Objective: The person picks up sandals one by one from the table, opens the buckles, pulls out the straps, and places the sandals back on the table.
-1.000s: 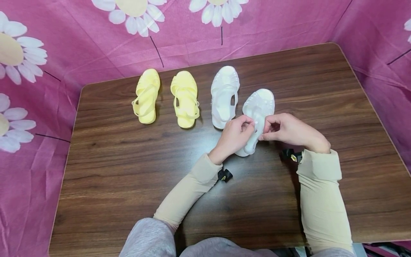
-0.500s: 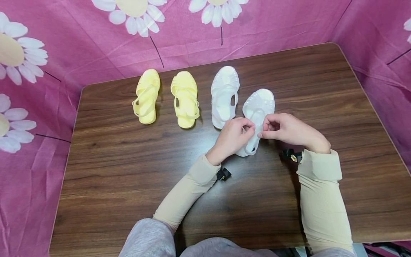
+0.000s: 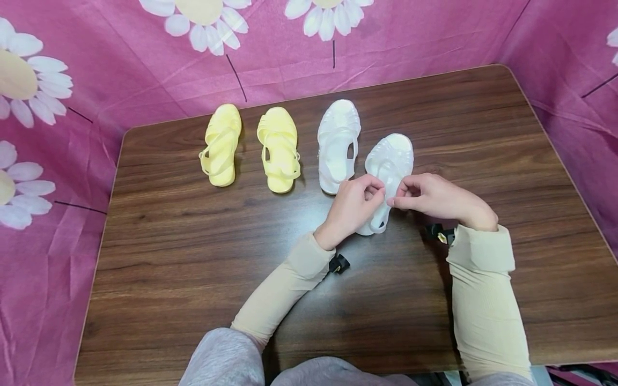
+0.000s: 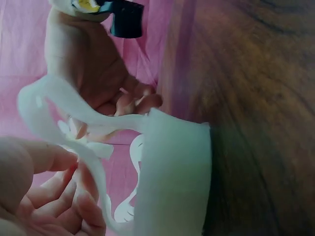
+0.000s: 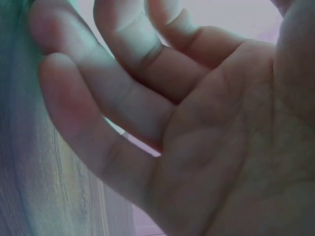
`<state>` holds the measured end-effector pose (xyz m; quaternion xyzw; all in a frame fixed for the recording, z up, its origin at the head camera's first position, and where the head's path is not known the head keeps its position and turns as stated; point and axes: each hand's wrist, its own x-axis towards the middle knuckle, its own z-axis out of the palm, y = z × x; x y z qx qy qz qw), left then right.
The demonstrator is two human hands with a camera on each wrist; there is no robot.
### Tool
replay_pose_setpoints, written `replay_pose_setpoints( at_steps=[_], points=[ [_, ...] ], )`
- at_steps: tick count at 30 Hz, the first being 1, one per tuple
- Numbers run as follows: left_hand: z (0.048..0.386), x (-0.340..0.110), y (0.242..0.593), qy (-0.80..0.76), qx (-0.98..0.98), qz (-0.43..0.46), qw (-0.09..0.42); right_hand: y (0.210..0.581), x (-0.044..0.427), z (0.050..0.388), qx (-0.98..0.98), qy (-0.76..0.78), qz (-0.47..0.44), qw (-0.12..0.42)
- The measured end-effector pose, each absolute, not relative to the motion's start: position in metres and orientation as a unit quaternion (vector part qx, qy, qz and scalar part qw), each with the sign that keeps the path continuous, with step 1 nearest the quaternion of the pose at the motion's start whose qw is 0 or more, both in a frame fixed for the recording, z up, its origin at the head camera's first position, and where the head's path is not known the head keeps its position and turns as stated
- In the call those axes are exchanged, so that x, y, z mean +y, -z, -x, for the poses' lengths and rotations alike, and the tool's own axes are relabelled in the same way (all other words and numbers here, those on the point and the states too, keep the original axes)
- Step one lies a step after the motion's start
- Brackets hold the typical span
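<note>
Pink flowered cloth (image 3: 277, 59) backs the wooden table (image 3: 183, 257); left hand (image 3: 354, 205) and right hand (image 3: 436, 196) each pinch the strap (image 4: 54, 91) of a white sandal (image 3: 390, 155) between them (matching sandal (image 3: 340, 120) noted just beyond the left).

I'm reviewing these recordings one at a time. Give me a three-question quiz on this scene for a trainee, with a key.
1. Count: how many strappy sandals are on the wood-grain table?
2. True or false: in the head view, both hands are working at the leftmost yellow sandal.
3. Multiple choice: which wrist view shows a translucent white strap standing up in a loop? A) left wrist; B) right wrist; C) neither.

Key:
1. Four: two yellow and two white.
2. False: the left hand and right hand are both at the rightmost white sandal.
3. A.
</note>
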<state>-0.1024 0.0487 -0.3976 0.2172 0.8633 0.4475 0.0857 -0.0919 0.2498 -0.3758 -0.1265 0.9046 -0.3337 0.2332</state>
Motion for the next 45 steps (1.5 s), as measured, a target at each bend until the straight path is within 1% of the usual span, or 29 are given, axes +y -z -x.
replay_pose_setpoints(
  at_steps=[5, 9, 14, 19, 22, 39, 45],
  points=[
    [0.101, 0.050, 0.397, -0.394, 0.883, -0.244, 0.077, 0.377, 0.249, 0.093, 0.904, 0.339, 0.148, 0.214],
    [0.101, 0.050, 0.396, -0.354, 0.892, -0.267, 0.083, 0.377, 0.249, 0.093, 0.906, 0.335, 0.151, 0.209],
    [0.100, 0.049, 0.397, -0.335, 0.897, -0.273, 0.092, 0.377, 0.250, 0.093, 0.904, 0.338, 0.138, 0.223],
    [0.099, 0.047, 0.397, -0.305, 0.907, -0.278, 0.078, 0.377, 0.250, 0.094, 0.902, 0.338, 0.128, 0.236],
    [0.098, 0.046, 0.396, -0.290, 0.912, -0.281, 0.078, 0.377, 0.249, 0.094, 0.903, 0.333, 0.125, 0.239],
    [0.102, 0.040, 0.390, -0.308, 0.905, -0.270, 0.114, 0.378, 0.247, 0.094, 0.907, 0.322, 0.123, 0.240],
    [0.104, 0.035, 0.385, -0.332, 0.906, -0.242, 0.106, 0.379, 0.246, 0.094, 0.909, 0.317, 0.120, 0.244]
  ],
)
